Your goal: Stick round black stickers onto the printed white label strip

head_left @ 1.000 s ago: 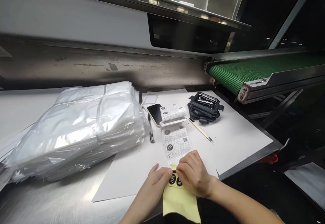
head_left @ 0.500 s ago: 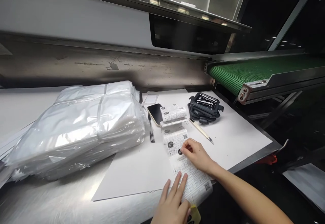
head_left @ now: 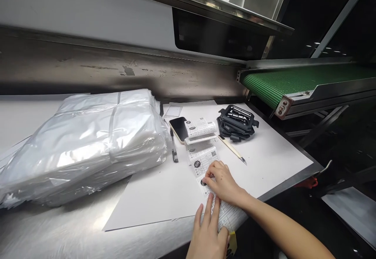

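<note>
My right hand (head_left: 221, 180) is closed in a pinch at the edge of a round black sticker (head_left: 202, 182), low over a strip of printed labels (head_left: 205, 155). Another black sticker marked 8月 (head_left: 197, 164) lies on the label just above. Three fingers of my left hand (head_left: 207, 231) stretch out onto the strip below. Beside its bent thumb, past the table edge, shows a yellow piece with black marks (head_left: 232, 243), apparently held in that hand; the palm hides most of it. Folded layers of the strip stand behind, by a phone (head_left: 178, 129).
A large plastic-wrapped bundle (head_left: 88, 137) lies at left, with a black pen (head_left: 174, 149) beside it. A cutter knife (head_left: 233, 150) and stacked black plastic frames (head_left: 237, 122) are on the white sheet (head_left: 158, 200). A green conveyor belt (head_left: 273, 84) runs at right.
My right hand has brought the round black sticker down and left onto the label strip. My left hand has shifted right and slightly up, and the yellow piece has moved with it.
</note>
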`<state>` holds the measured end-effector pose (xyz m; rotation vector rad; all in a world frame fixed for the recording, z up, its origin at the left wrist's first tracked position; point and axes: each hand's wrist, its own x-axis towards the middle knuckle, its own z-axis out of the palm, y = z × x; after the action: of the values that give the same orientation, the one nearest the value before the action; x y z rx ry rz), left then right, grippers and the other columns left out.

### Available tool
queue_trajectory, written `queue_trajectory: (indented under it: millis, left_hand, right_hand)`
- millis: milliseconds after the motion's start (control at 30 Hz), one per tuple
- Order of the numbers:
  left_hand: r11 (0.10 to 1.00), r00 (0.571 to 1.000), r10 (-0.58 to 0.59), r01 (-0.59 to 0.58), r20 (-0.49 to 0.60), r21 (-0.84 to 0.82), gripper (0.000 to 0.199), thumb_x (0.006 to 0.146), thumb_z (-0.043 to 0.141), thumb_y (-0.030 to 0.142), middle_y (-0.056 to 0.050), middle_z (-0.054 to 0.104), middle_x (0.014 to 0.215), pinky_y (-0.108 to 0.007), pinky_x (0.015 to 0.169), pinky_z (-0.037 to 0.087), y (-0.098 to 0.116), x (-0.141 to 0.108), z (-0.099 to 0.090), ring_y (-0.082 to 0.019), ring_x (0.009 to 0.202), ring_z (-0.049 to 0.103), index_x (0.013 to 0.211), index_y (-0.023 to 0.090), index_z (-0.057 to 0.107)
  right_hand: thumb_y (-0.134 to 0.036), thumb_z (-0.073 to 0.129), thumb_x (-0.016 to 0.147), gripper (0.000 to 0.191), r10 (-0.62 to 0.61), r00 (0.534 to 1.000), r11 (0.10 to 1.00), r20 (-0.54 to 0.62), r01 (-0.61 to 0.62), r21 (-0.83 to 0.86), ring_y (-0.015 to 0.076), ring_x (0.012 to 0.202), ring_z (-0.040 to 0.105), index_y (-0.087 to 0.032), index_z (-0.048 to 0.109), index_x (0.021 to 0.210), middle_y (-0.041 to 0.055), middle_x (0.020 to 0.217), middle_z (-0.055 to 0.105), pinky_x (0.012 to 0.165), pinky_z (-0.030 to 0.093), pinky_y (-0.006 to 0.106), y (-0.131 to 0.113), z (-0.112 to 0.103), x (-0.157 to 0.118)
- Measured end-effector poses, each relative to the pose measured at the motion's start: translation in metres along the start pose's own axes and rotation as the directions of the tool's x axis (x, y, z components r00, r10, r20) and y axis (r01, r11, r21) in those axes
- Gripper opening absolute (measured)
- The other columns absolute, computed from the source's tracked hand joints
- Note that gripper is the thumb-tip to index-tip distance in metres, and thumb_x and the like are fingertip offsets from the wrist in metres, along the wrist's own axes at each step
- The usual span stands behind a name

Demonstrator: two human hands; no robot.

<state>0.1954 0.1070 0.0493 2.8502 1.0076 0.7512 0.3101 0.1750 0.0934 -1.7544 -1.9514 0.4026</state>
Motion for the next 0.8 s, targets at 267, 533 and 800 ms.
queue_trajectory:
  millis: [267,533,800]
  left_hand:
    - [1.000,1.000,0.005,-0.005,0.004,0.002,0.031,0.077,0.043,0.027,-0.026,0.045,0.115,-0.049,0.080,0.040,0.001,0.001,-0.001,-0.037,0.112,0.033,0.051,0.014,0.054]
    - [0.994,0.980,-0.090,0.100,0.180,-0.047,0.029,0.078,0.028,0.012,-0.018,0.043,0.122,-0.057,0.083,0.034,-0.026,0.011,-0.024,-0.032,0.116,0.030,0.067,0.016,0.055]
    - [0.504,0.771,-0.372,0.636,0.517,-0.585,0.039,0.079,0.033,0.034,-0.017,0.040,0.126,-0.046,0.098,0.017,-0.091,0.044,-0.056,-0.027,0.119,0.028,0.104,0.010,0.048]
  right_hand:
    - [-0.047,0.063,0.059,0.042,-0.009,0.998,0.977,-0.068,-0.006,-0.215,0.0264,0.079,0.041,-0.011,0.050,0.079,0.0119,0.084,0.048,0.066,0.032,0.043,0.006,-0.007,0.008]
    - [-0.020,0.041,0.081,0.015,-0.150,0.986,0.986,-0.071,0.143,-0.087,0.0192,0.089,0.047,-0.015,0.047,0.094,0.0081,0.094,0.053,0.079,0.036,0.039,0.011,-0.030,0.002]
    - [-0.021,0.034,0.084,0.032,-0.282,0.935,0.959,0.214,0.282,0.033,0.0186,0.117,0.029,-0.014,0.042,0.114,0.0081,0.124,0.041,0.097,0.023,0.038,0.006,-0.035,-0.040]
